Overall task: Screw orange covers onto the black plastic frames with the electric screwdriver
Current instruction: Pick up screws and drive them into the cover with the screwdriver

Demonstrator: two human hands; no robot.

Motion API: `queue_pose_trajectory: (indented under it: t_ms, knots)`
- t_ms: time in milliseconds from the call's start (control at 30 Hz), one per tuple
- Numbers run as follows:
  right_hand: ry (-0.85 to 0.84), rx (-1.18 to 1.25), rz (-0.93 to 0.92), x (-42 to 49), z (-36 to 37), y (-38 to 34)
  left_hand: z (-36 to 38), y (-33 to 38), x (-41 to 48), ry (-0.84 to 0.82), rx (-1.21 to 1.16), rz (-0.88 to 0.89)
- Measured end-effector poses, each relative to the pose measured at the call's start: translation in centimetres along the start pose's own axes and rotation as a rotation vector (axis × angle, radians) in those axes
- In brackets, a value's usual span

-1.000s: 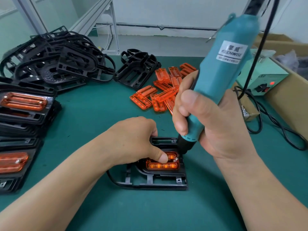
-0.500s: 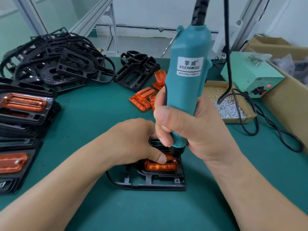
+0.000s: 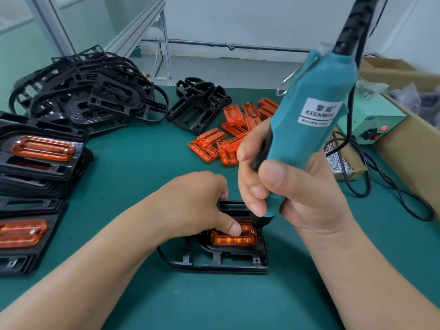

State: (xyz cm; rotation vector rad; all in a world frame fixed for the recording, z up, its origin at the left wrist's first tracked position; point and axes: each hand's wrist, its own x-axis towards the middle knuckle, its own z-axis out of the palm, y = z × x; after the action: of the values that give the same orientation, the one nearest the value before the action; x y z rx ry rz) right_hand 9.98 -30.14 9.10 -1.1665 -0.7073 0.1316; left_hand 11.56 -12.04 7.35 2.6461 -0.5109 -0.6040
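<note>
Left hand (image 3: 197, 206) thumb pressing orange cover (image 3: 234, 238), right hand (image 3: 292, 194) gripping electric screwdriver (image 3: 307, 129)

This is an assembly station in a small factory or workshop. The bench carries a green mat (image 3: 142, 167). On it lie a heap of black frames (image 3: 90, 96), loose orange covers (image 3: 228, 139) and a stack of finished pieces (image 3: 40, 158), many copies of the same part. A corded screwdriver (image 3: 312, 129), a power unit (image 3: 376, 120) with a red lamp, a box of screws (image 3: 342, 163) and cartons (image 3: 414, 148) at the right fit such work.
</note>
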Motion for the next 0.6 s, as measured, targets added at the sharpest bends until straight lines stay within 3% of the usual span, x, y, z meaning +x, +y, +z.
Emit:
queue_pose_trajectory:
  t_ms: [100,200,333,500,600]
  knots:
    - [0.016,0.021,-0.046,0.1,0.0,-0.1,0.1,-0.3,0.1,0.017,0.01,0.015]
    - [0.069,0.24,-0.101,0.5,-0.6,-0.6,0.4,-0.7,0.3,0.046,0.023,0.018]
    - [0.377,0.315,-0.12,0.3,-2.2,-0.5,0.1,-1.3,0.1,0.057,-0.105,0.037]
    - [0.653,0.451,-0.136,0.3,-3.5,-0.1,-0.8,-2.3,0.4,0.203,-0.566,0.031]
    - [0.694,0.495,-0.16,0.3,-3.9,0.0,-1.5,-2.9,0.6,0.13,-1.004,0.024]
